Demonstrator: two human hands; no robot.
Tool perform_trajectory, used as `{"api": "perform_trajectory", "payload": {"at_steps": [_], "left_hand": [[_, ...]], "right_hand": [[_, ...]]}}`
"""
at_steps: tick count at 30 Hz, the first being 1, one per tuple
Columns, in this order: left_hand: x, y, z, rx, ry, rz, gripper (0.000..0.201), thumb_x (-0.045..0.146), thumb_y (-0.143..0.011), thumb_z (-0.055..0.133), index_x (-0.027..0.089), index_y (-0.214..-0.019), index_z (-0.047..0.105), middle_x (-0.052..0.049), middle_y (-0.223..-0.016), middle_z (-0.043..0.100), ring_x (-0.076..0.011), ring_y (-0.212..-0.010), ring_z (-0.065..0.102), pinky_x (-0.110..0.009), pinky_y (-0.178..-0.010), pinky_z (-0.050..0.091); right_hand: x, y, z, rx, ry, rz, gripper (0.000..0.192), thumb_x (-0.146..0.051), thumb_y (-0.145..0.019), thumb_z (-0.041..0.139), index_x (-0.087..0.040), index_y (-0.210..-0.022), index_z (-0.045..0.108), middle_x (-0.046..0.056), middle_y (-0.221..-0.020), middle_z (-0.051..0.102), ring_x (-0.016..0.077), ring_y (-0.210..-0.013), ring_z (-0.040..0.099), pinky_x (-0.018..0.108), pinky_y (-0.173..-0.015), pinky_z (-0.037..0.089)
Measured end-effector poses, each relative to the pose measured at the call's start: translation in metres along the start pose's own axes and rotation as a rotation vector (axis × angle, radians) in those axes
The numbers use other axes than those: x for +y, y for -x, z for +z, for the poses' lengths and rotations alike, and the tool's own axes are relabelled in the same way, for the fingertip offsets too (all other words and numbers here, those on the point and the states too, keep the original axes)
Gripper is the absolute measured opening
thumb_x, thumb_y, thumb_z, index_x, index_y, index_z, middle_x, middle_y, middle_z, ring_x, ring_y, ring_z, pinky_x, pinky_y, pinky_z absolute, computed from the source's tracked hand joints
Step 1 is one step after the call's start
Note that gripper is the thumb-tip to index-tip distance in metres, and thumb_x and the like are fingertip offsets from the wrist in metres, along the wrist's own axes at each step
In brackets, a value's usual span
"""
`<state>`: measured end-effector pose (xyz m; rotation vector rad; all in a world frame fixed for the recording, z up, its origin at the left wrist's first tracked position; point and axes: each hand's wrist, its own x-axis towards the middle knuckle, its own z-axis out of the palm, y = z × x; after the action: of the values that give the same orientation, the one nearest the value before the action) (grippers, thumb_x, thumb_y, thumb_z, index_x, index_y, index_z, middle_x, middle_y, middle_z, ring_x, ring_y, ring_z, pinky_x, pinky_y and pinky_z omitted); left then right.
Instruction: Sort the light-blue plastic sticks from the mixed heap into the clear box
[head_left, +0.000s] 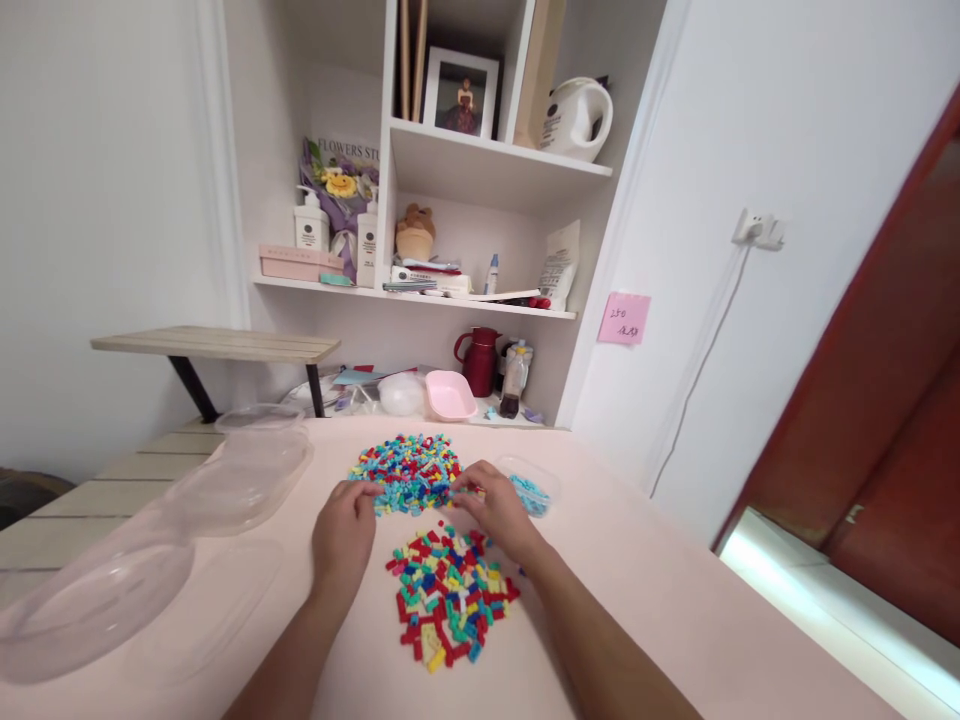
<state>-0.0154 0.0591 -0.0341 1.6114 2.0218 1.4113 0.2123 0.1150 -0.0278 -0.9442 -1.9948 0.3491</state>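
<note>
My left hand (345, 532) is at the left edge of a large pile of small building bricks (409, 470), mostly light blue mixed with red, yellow and dark blue. Its index finger stretches right towards the bricks, a little apart from the thumb; I see nothing held. My right hand (496, 508) reaches to the pile's right edge, fingers curved and spread, touching or just over the bricks. Beyond that hand stands a clear plastic container (551, 485) with light blue bricks (529, 493) in it. Nearer to me, between my forearms, lies a second, multicoloured pile of bricks (450, 597).
Several clear plastic containers (97, 600) line the left of the pink tabletop (645, 620). At the back are a pink basin (450, 396), a dark red jug (478, 362) and a bottle (514, 382), beneath shelves (495, 305). A small wooden stand (217, 343) rises at the left.
</note>
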Motion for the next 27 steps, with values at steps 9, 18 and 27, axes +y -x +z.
{"api": "perform_trajectory", "payload": {"at_steps": [9, 18, 27], "left_hand": [[-0.019, -0.013, -0.009, 0.086, -0.066, -0.198, 0.032, 0.013, -0.075, 0.041, 0.022, -0.086, 0.07, -0.006, -0.099, 0.07, -0.02, -0.09, 0.065, -0.028, -0.074, 0.048], [-0.015, -0.012, -0.007, -0.027, -0.184, -0.172, 0.03, 0.016, -0.081, 0.041, 0.023, -0.09, 0.069, -0.01, -0.109, 0.061, -0.021, -0.093, 0.064, -0.031, -0.08, 0.047], [-0.014, -0.01, -0.004, -0.125, -0.262, -0.131, 0.032, 0.02, -0.085, 0.037, 0.024, -0.097, 0.066, -0.01, -0.111, 0.058, -0.0246, -0.098, 0.063, -0.037, -0.083, 0.044]], "right_hand": [[0.048, 0.002, -0.055, 0.464, 0.19, 0.261, 0.02, -0.035, -0.079, 0.055, -0.022, -0.085, 0.068, 0.004, -0.083, 0.066, 0.0193, -0.075, 0.06, 0.034, -0.075, 0.046], [0.047, 0.005, -0.055, 0.56, 0.323, 0.313, 0.03, -0.031, -0.081, 0.05, -0.023, -0.103, 0.067, 0.006, -0.096, 0.062, 0.0188, -0.078, 0.06, 0.036, -0.077, 0.043], [0.025, 0.0, -0.024, 0.299, 0.038, 0.142, 0.027, -0.028, -0.084, 0.046, -0.022, -0.096, 0.069, 0.004, -0.087, 0.066, 0.0183, -0.074, 0.059, 0.032, -0.072, 0.046]]}}
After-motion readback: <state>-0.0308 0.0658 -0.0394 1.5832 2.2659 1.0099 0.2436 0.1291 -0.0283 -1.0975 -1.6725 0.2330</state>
